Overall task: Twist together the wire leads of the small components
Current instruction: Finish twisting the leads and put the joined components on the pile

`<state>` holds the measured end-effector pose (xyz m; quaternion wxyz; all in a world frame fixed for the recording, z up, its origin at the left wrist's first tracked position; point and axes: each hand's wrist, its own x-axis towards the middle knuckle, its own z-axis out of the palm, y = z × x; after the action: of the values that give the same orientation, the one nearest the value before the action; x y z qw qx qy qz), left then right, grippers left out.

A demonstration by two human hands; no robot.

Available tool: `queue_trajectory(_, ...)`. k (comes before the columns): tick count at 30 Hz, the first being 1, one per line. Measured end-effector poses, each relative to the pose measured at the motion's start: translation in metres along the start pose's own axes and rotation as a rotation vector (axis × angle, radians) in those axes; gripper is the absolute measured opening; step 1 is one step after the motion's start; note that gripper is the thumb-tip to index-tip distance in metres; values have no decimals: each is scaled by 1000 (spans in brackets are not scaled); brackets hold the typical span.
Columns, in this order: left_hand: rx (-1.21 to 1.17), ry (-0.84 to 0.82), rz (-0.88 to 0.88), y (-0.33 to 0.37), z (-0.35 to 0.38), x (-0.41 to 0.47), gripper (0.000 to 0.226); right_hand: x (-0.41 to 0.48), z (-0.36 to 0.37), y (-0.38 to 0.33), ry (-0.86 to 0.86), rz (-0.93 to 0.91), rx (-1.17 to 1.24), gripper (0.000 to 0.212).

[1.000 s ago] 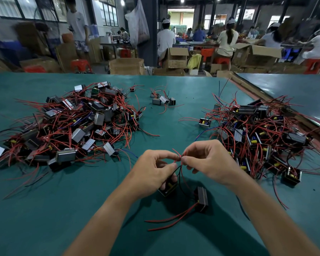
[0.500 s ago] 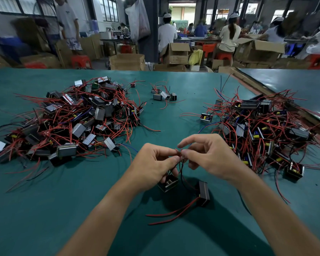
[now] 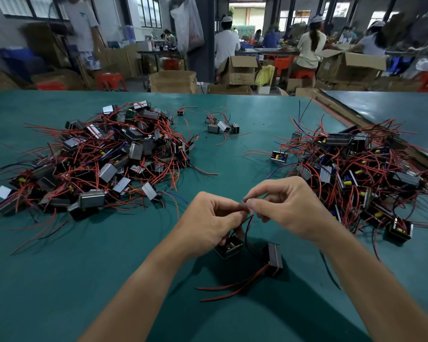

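My left hand [image 3: 208,223] and my right hand [image 3: 289,208] meet fingertip to fingertip above the green table [image 3: 59,280]. Both pinch the red wire leads [image 3: 248,209] where they come together. Below the left hand sits a small black component [image 3: 229,248], partly hidden by the fingers. A second black component [image 3: 273,259] lies just to its right, with dark leads rising to the pinch and loose red leads [image 3: 227,291] trailing toward me.
A big heap of components with red wires [image 3: 97,159] fills the left of the table, and another heap [image 3: 351,169] lies at the right. A few loose components [image 3: 220,125] lie at the far middle. People work among cardboard boxes [image 3: 173,81] behind the table.
My right hand's fingers have shifted around the pinched leads, with the index finger lifted and then curled back. Both components stay in place under my hands.
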<state>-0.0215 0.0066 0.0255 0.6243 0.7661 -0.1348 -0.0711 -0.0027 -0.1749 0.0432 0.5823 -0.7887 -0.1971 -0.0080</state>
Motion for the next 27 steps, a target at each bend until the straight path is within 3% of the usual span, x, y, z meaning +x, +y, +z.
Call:
queue_trajectory(14,68,-19,-4,2,1,-1,23,0,1,4,1,-65,-237,19)
queue_trajectory(27,71,43,10,2,0,-1,21,0,4,1,-36,68,-63,16)
